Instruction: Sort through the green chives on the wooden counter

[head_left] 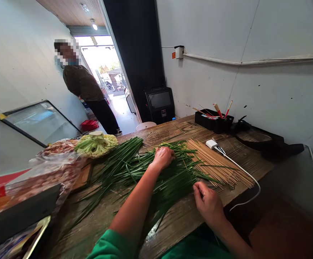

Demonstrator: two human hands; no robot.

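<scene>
Long green garlic chives (129, 163) lie in loose piles across the middle of the wooden table (178, 223). My left hand (164, 157) reaches into the upper part of the pile, its fingers curled down onto the chives. Nearer the front edge, my right hand (208, 201) is closed in a pinch beside the ends of a blurred bunch of chives. What sits between its fingertips is too small to make out. Just beyond that hand, many thin bamboo skewers (212, 162) lie side by side, with a few chive leaves across them.
A cauliflower (96, 144) and bagged meat (48, 176) occupy the left side. On the skewers rests a white charger plug (211, 144) with its cable. A black box (212, 120) and black strap (269, 140) lie at back right. Another person (84, 84) stands near the doorway.
</scene>
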